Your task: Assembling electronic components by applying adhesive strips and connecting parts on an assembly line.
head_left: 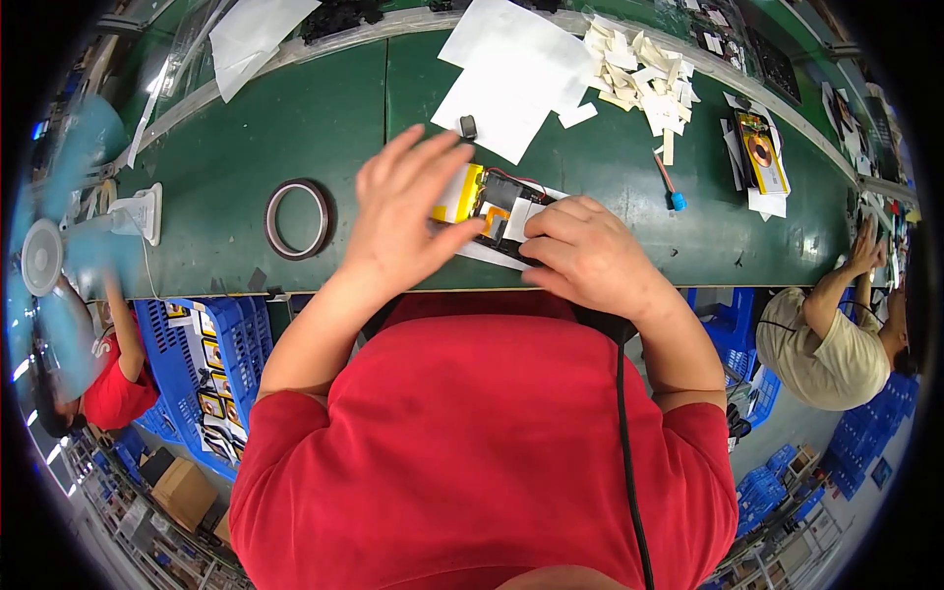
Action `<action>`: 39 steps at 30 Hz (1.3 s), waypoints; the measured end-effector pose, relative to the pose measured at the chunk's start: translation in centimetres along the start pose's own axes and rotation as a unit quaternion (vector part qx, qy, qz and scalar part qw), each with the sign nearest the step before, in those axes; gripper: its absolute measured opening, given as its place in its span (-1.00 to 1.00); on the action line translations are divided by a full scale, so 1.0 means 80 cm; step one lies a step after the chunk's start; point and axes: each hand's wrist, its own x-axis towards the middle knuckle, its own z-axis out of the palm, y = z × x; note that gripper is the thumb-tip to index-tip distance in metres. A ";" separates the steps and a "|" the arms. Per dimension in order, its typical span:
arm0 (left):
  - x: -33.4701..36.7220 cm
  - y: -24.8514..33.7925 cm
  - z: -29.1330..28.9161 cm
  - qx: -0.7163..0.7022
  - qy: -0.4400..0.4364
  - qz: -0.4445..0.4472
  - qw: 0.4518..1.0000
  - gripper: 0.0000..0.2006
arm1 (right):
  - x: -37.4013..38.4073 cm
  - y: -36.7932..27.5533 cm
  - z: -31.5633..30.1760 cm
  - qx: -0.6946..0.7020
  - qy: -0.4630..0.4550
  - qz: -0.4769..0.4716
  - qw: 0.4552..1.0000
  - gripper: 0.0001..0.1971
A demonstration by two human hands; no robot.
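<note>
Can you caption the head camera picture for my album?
Left hand and right hand at an open electronic device on a green workbench.

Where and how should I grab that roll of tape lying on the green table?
Probably pinch the roll of tape by the right side of its ring. Bring the left hand in from the right and above, fingers in the hole, thumb outside: the ring lies flat, its wide middle is open, and that side is nearest the hand.
</note>
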 end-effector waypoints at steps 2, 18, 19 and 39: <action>0.010 0.007 0.010 -0.013 0.004 0.004 1.000 -0.34 | 0.001 0.001 -0.001 -0.010 -0.011 -0.019 1.000 -0.71; 0.006 0.006 0.025 -0.036 -0.023 -0.061 0.997 -0.34 | 0.041 0.022 0.036 -0.117 0.170 0.072 0.976 -0.76; 0.003 0.006 0.026 -0.043 -0.022 -0.065 0.997 -0.32 | 0.039 0.022 0.035 -0.117 0.169 0.071 0.976 -0.76; 0.047 0.024 0.029 0.019 -0.011 -0.052 0.998 -0.91 | 0.032 0.016 0.039 -0.180 0.132 0.054 0.973 -0.91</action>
